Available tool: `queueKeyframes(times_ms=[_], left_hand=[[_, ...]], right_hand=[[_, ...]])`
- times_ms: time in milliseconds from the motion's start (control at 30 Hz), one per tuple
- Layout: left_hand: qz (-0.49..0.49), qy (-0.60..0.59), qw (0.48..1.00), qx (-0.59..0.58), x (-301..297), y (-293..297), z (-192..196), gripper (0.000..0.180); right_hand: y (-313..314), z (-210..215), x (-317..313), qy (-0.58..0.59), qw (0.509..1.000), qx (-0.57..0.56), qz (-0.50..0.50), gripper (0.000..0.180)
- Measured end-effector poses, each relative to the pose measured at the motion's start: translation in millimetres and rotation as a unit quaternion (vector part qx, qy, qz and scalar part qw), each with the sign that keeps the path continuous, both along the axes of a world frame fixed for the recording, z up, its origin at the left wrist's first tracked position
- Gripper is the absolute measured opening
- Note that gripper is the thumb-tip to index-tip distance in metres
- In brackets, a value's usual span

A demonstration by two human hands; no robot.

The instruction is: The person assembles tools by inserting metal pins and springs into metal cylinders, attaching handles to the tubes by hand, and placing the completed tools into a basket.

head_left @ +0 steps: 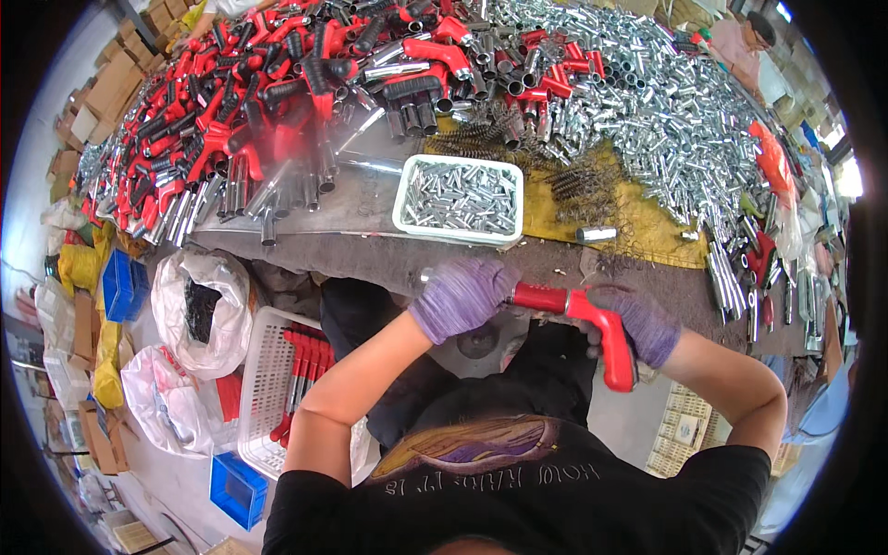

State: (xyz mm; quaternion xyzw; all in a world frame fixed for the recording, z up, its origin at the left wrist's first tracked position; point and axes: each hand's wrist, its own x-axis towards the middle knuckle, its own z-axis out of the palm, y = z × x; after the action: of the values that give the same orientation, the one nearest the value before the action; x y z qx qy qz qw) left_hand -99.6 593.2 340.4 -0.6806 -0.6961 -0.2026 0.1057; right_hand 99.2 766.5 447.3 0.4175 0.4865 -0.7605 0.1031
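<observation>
**Both hands closed on one red tool at the tabletop's edge**

The tabletop (370,242) carried heaped red handles (268,83) and metal tubes (638,102), within reach. A white tray (407,199) corralled small tubes. The left hand (460,296) gripped the red pistol-shaped tool (592,319) by its barrel; the right hand (645,324) steadied its grip.

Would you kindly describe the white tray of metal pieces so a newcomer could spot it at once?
Start at the long workbench heaped with red-handled tools and shiny tubes. At its near edge, just beyond the gloved left hand, sits the white tray. It is the only container on the bench, holding small silver sleeves and resting partly on a yellow cloth.
</observation>
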Motion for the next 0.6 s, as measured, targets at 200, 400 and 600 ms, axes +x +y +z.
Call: queueKeyframes(times_ms=[200, 400, 600], left_hand=[[-0.045, -0.086, 0.993, -0.061, 8, -5, 51, 0.031], [-0.034, -0.027, 0.982, -0.182, 12, 18, 26, 0.027], [-0.044, -0.109, 0.982, -0.149, 9, 20, 41, 0.028]], right_hand=[[8, 40, 12, 0.169, 0.847, 0.403, 0.304, 0.038], [0, -13, 37, 0.117, 0.664, 0.633, 0.381, 0.056], [29, 21, 29, 0.232, 0.478, 0.718, 0.450, 0.049]])
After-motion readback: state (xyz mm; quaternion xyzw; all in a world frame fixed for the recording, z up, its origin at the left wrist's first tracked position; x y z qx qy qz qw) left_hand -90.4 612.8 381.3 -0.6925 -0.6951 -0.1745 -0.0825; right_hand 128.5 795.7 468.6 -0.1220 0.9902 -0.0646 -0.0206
